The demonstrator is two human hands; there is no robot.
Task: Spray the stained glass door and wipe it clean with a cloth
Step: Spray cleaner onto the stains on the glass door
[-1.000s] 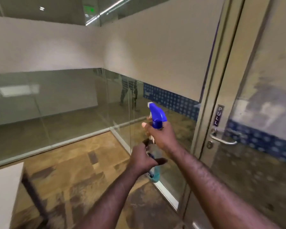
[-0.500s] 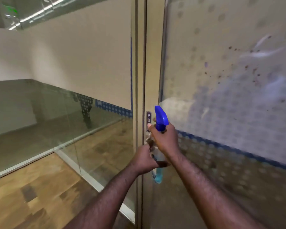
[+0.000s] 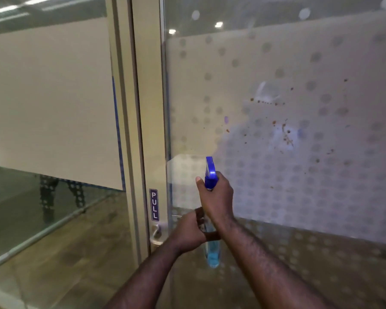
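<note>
The glass door (image 3: 276,186) fills the right half of the view, covered in frosted dotted film. Brown stain specks (image 3: 284,132) are scattered across its upper middle. A spray bottle (image 3: 210,175) with a blue trigger head and blue liquid stands upright in front of the door's left edge, nozzle toward the glass. My right hand (image 3: 216,197) grips its neck below the trigger. My left hand (image 3: 187,233) is closed around the bottle's body lower down. A dark brown strip (image 3: 212,236) shows between the hands; I cannot tell if it is a cloth.
The door frame (image 3: 143,130) carries a PULL sign (image 3: 154,205) and a metal handle (image 3: 157,236) just left of my left hand. A fixed glass partition (image 3: 54,208) and wood floor lie to the left.
The view has swung right and closer to the door, so the stained glass now faces me. Both hands stay on the bottle, which is raised slightly toward the glass.
</note>
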